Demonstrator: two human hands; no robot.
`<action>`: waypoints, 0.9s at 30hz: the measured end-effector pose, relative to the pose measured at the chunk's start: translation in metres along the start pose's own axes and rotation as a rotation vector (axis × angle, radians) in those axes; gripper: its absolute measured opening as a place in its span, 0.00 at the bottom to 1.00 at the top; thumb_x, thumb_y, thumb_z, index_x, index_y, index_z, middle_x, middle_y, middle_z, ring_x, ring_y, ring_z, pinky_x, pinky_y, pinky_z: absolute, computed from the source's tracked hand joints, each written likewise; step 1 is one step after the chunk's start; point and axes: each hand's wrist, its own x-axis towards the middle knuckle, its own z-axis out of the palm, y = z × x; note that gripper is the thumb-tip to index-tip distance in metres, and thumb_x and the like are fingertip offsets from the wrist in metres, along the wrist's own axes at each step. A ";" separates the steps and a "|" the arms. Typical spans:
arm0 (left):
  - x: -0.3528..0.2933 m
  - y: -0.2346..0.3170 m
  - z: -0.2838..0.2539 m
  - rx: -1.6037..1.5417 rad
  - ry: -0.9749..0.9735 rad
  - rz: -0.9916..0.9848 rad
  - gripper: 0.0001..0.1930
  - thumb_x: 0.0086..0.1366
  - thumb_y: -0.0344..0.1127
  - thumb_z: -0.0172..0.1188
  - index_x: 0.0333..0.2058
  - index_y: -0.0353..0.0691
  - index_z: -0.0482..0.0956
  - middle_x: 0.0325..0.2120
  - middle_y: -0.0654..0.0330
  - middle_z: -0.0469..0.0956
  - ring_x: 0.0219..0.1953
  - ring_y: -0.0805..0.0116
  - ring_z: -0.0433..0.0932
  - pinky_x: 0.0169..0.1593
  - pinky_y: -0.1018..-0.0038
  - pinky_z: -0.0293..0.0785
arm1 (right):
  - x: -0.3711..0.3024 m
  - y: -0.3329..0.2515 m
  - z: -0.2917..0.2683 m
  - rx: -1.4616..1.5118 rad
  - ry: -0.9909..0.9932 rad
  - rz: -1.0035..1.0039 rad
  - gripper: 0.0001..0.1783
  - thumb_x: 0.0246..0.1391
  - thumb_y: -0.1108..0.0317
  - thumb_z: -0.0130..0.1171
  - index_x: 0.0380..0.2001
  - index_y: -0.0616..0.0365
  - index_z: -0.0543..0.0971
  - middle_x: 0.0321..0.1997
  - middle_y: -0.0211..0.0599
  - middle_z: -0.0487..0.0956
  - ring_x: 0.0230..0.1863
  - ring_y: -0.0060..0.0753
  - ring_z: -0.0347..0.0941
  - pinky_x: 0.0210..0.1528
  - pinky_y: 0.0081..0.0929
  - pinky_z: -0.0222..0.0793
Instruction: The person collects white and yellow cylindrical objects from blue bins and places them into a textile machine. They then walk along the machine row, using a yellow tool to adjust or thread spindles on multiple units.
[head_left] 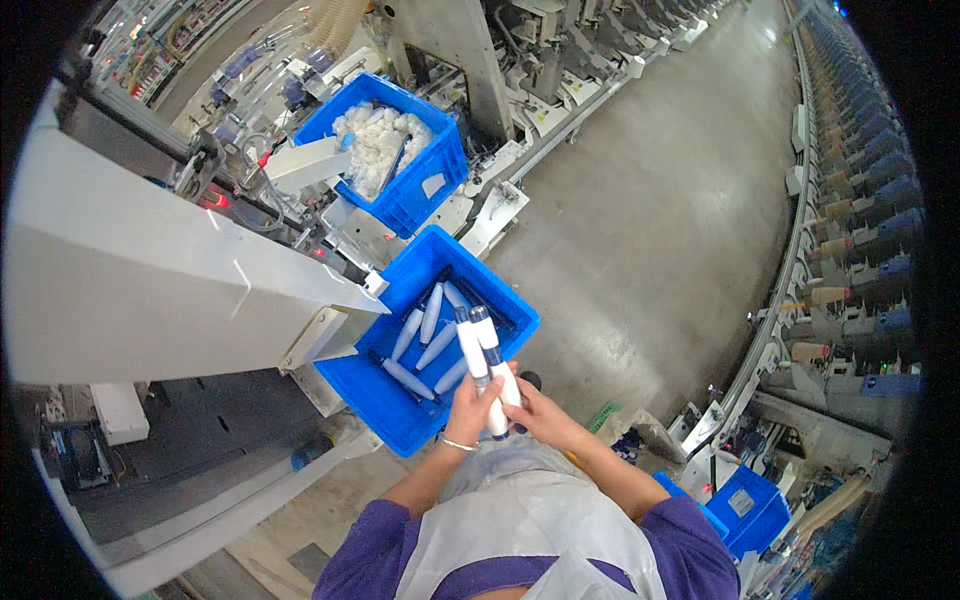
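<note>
My left hand and my right hand meet over the near corner of a blue plastic crate. Together they grip two white bobbin tubes with dark blue tips, held side by side and pointing away from me over the crate. Several more pale tubes lie loose on the crate's floor. A thin bangle circles my left wrist. Purple sleeves and a white apron fill the lower edge.
A second blue crate heaped with white fibre waste stands farther back. A large white machine housing juts in from the left. Grey concrete aisle runs ahead, with a long row of spinning spindles on the right. A smaller blue box sits at lower right.
</note>
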 end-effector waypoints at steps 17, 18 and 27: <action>-0.074 -0.011 -0.023 0.999 -0.437 0.087 0.19 0.58 0.41 0.62 0.46 0.42 0.74 0.36 0.50 0.79 0.40 0.50 0.78 0.43 0.60 0.74 | -0.053 -0.081 -0.033 -1.097 -0.302 -0.267 0.22 0.56 0.68 0.56 0.54 0.55 0.68 0.43 0.55 0.77 0.45 0.59 0.74 0.44 0.43 0.72; -0.078 -0.012 -0.028 0.965 -0.500 0.052 0.19 0.58 0.40 0.61 0.47 0.41 0.73 0.37 0.50 0.79 0.40 0.50 0.78 0.44 0.60 0.74 | -0.050 -0.081 -0.029 -1.065 -0.380 -0.165 0.23 0.56 0.66 0.56 0.55 0.54 0.68 0.43 0.55 0.77 0.45 0.58 0.75 0.44 0.43 0.72; -0.106 -0.047 -0.050 1.287 0.036 0.203 0.30 0.57 0.44 0.63 0.56 0.41 0.67 0.50 0.49 0.73 0.55 0.50 0.70 0.58 0.58 0.65 | -0.006 -0.098 -0.031 -1.014 -0.624 -0.091 0.28 0.60 0.58 0.55 0.61 0.53 0.63 0.46 0.52 0.78 0.46 0.52 0.76 0.47 0.40 0.71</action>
